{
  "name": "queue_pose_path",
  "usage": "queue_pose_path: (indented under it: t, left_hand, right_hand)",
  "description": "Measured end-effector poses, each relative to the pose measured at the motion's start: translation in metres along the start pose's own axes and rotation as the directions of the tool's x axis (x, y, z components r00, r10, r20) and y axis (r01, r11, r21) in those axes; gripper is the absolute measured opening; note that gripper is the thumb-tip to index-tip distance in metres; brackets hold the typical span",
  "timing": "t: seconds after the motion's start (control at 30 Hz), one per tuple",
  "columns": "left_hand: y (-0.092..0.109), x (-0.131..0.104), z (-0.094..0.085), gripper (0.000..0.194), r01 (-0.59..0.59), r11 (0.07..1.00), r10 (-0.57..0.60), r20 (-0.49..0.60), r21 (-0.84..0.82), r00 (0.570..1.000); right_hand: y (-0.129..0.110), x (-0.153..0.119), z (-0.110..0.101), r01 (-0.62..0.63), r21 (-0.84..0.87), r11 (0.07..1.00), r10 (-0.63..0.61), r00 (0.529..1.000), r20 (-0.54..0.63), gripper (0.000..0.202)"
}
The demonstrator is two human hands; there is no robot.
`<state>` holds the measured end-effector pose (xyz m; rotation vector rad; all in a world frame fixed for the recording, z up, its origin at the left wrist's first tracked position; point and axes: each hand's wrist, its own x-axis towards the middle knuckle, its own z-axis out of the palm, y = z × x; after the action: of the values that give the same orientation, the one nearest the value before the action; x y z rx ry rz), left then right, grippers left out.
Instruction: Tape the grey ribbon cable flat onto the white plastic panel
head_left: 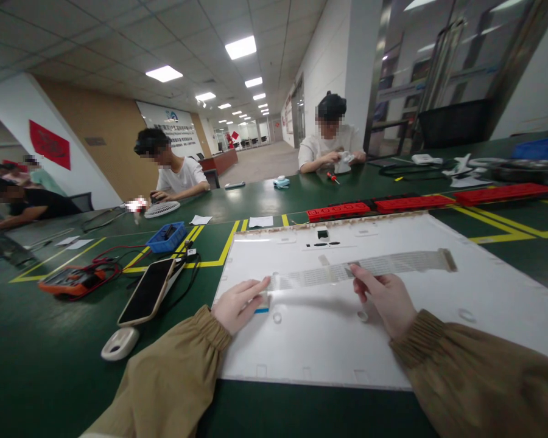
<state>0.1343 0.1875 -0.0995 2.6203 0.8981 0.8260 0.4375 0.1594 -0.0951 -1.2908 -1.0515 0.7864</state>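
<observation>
Across a green table (pixel 178 392) in an open office, with my clock centered on the cable, the orange meter (pixel 73 280) and its red leads lie at nine o'clock. Right of it, between eight and nine, is a pale fob (pixel 119 344) with an opening, just beside the near end of a dark-screened phone (pixel 147 292). Toward ten o'clock sit a round white grille (pixel 162 210), a co-worker in a white top (pixel 182 176) bent close behind it, and a small blue bin (pixel 167 237). My left hand (pixel 240 304) reaches in, fingers together and their tips at the cable's nine o'clock end, a blue tab below them; I cannot tell whether the hidden thumb pinches. The cable (pixel 308 278), flat and translucent, stretches over a white panel (pixel 319 353). At twelve o'clock, a second co-worker (pixel 322 149) holds a white object in both hands behind a red screwdriver (pixel 332 177). My right hand (pixel 390 301) pinches the cable's near edge about midway, its other end reaching toward three o'clock. Red strips (pixel 413 204) run from twelve to two beyond the panel, and a blue tray (pixel 541 148) rests at two.
</observation>
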Motion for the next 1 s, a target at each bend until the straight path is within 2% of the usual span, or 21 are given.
queue_pose_path:
  t: [0.17, 0.33, 0.43, 0.6, 0.77, 1.0]
  left_hand:
    - [0.015, 0.003, 0.006, 0.048, -0.004, 0.994, 0.005, 0.006, -0.111, 1.000]
    - [0.024, 0.002, 0.012, 0.046, -0.011, 0.994, 0.006, -0.044, -0.110, 0.999]
    - [0.024, 0.001, 0.012, 0.045, 0.011, 0.994, -0.014, -0.031, -0.105, 0.999]
    - [0.024, -0.001, 0.010, 0.050, -0.019, 0.997, 0.019, -0.003, -0.076, 1.000]
    - [0.019, -0.005, 0.010, 0.060, 0.027, 0.999, -0.027, 0.006, -0.035, 1.000]
    - [0.016, -0.006, 0.011, 0.066, 0.039, 0.999, -0.040, 0.044, 0.005, 0.998]
  right_hand:
    - [0.001, 0.012, -0.013, 0.042, -0.059, 0.997, -0.046, 0.997, -0.068, 0.044]
    - [0.002, 0.017, -0.017, 0.038, -0.051, 0.998, -0.043, 0.994, -0.101, 0.042]
    - [0.002, 0.016, -0.017, 0.038, -0.055, 0.998, -0.043, 0.995, -0.092, 0.043]
    - [0.003, 0.015, -0.016, 0.024, -0.038, 0.999, -0.027, 0.997, -0.079, 0.045]
    - [0.009, 0.014, -0.015, 0.011, -0.031, 0.999, -0.012, 0.999, -0.037, 0.046]
    - [0.006, 0.011, -0.029, -0.011, -0.100, 0.995, 0.013, 1.000, 0.017, 0.047]
